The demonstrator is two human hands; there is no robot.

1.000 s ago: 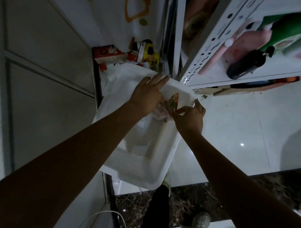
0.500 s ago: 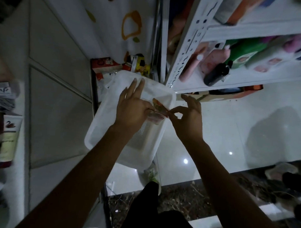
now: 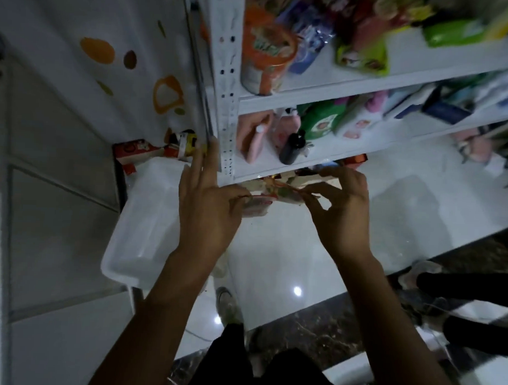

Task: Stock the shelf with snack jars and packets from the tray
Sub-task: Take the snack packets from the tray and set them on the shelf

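Crinkled plastic is pinched between thumb and forefinger of the right hand [image 3: 341,212] and under the thumb of the left hand [image 3: 209,213], whose fingers lie straight. It is a snack packet [image 3: 276,193], held beside the tray [image 3: 142,231], just before the lower shelf [image 3: 349,143]. Placing seems in hand; a free gap must be found.

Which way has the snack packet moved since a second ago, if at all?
Yes: from above the tray, rightward off it; the left hand and right hand now hold the packet before the bottom edge of the shelf.
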